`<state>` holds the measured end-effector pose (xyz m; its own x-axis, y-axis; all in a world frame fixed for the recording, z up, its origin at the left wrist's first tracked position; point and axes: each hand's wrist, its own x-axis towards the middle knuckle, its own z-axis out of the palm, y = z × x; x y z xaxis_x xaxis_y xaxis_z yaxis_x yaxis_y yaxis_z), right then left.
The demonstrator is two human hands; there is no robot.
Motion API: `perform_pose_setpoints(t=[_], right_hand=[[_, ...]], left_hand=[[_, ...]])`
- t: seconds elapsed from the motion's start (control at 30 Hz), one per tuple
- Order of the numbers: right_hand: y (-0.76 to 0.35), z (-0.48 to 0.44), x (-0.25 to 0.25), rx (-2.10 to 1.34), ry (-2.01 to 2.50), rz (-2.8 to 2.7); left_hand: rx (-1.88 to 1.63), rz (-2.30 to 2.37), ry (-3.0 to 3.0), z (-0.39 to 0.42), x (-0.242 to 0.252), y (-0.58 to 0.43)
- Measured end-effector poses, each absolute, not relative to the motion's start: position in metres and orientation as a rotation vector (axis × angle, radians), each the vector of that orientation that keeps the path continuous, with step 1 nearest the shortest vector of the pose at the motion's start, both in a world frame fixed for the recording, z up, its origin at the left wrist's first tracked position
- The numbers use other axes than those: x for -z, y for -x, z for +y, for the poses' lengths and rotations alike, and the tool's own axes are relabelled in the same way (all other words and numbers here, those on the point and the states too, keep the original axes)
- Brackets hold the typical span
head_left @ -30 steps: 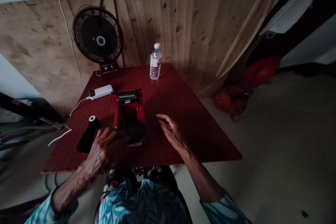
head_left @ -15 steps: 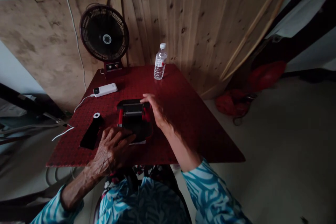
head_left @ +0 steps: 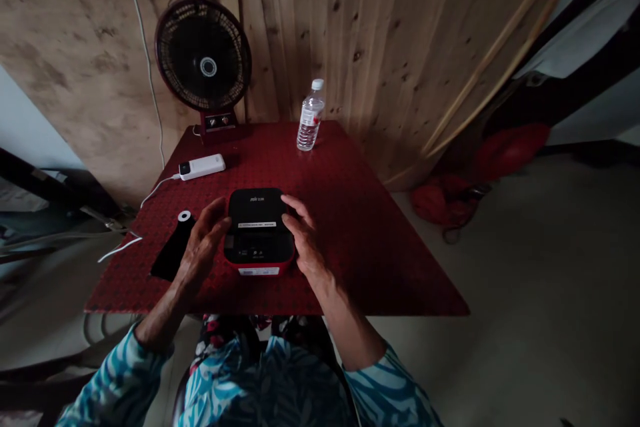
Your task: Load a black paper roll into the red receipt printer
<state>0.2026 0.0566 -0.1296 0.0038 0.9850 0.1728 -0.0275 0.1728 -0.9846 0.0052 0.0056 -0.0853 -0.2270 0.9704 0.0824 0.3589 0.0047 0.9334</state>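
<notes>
A black and red printer (head_left: 260, 240), boxy and small, sits on the table with its lid down. A white label strip runs across its top and another sticker is on its near side. My left hand (head_left: 203, 243) is at the printer's left side, its fingers stretched out and apart, fingertips close to the edge. Along the right side lies my right hand (head_left: 306, 237), fingers extended and touching the lid's right edge. Neither hand is wrapped round the printer. Left of my left hand lies a dark unrolled strip with a small white-ended roll (head_left: 185, 216) at its far end.
The red patterned table (head_left: 360, 240) carries a white power bank (head_left: 203, 167) with a cable, a water bottle (head_left: 310, 117) and a dark fan (head_left: 204, 57) at the back. Behind stands a wooden panel (head_left: 370, 33). Red bags (head_left: 443, 207) are on the floor at right.
The printer's lid was raised, showing its inside; now it is down. My left hand has moved up from the near edge to the left side, my right hand down along the right side.
</notes>
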Motion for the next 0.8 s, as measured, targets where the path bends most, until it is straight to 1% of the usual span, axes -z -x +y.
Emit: perform_pose_setpoints(t=[0.1,0.3,0.43,0.6,0.7,0.8], right_hand=[[-0.203,0.055,0.129,-1.117,1.057,-1.244],[-0.203,0.054,0.132,-1.158,1.051,-1.245],[-0.202,0.053,0.135,-1.164,1.006,-1.203],[-0.193,0.047,0.155,-1.22,0.908,-1.012],[-0.187,0.043,0.166,-1.283,0.898,-0.824],[-0.184,0.041,0.168,-1.234,0.945,-0.746]], left_hand=[[-1.172,1.61,-1.332,0.007,0.088,-0.01],[-1.181,1.541,-1.322,0.002,0.084,-0.016],[-1.2,1.462,-1.298,0.002,0.091,-0.014],[-1.29,1.036,-0.956,0.0,0.11,-0.013],[-1.325,0.986,-0.868,0.001,0.117,-0.01],[-1.336,1.007,-0.847,0.002,0.118,-0.006]])
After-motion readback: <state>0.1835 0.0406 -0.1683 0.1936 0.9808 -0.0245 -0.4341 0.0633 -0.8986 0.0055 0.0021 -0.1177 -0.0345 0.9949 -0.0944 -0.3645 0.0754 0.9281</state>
